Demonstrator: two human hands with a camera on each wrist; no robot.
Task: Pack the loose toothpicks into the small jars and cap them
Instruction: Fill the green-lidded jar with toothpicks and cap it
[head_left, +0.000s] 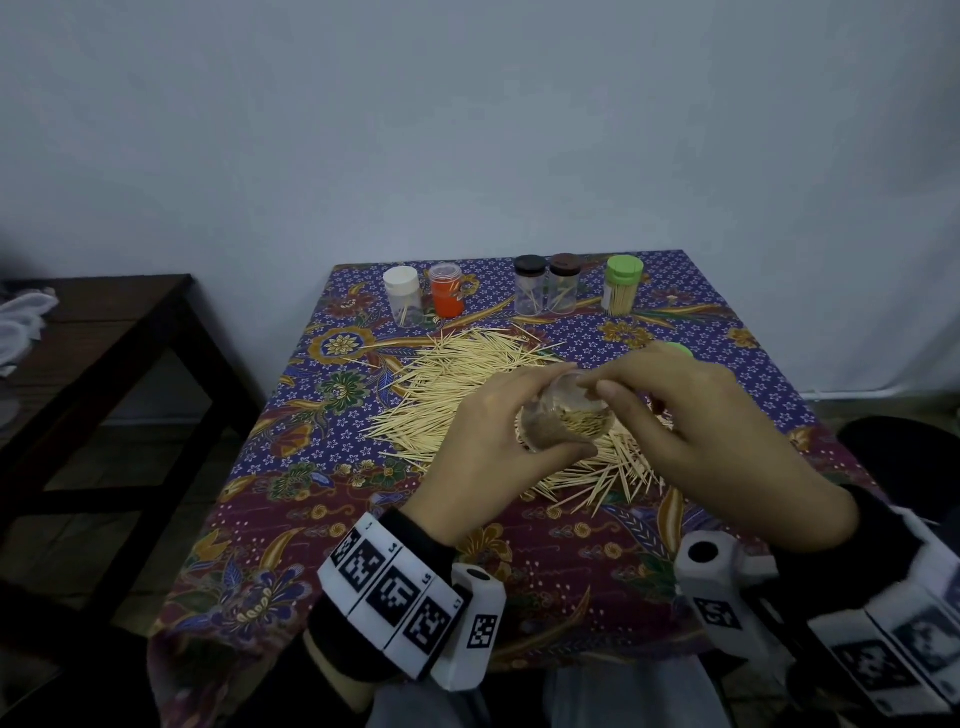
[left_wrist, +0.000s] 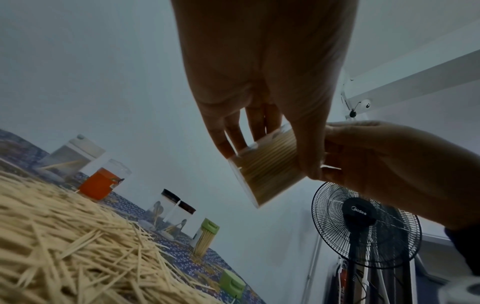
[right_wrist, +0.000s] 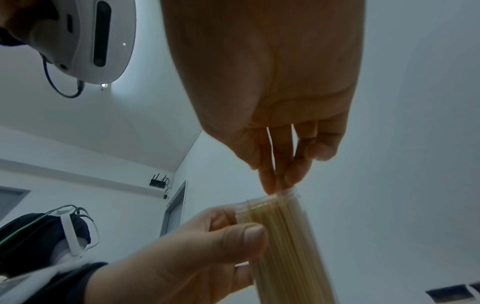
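We hold a clear jar (head_left: 563, 415) in our left hand (head_left: 480, 447), fingers and thumb wrapped round its wall, lifted off the table and tilted, mouth toward 1 o'clock in the head view. It is packed nearly full of toothpicks standing lengthwise.

Our right hand (head_left: 711, 431) meets the jar's open mouth from 3 o'clock. Its fingertips (right_wrist: 270, 185) are bunched narrow, touching the rim; in the right wrist view they look pinched together. Whether they pinch a toothpick we cannot tell.

Under both hands the loose toothpick pile (head_left: 467, 384) spreads over the patterned tablecloth (head_left: 363, 519), reaching out toward 10 o'clock from the jar.

At 12 o'clock, along the far table edge: white-capped jar (head_left: 402, 296), orange jar (head_left: 447, 289), two dark-capped jars (head_left: 546, 286) touching each other, and a green-capped jar (head_left: 622, 286) filled with toothpicks. All upright, well apart from the hands.

A loose green cap (left_wrist: 232, 283) lies on the cloth at 1 o'clock, just beyond our right hand.

A standing fan (left_wrist: 363, 228) shows in the left wrist view.
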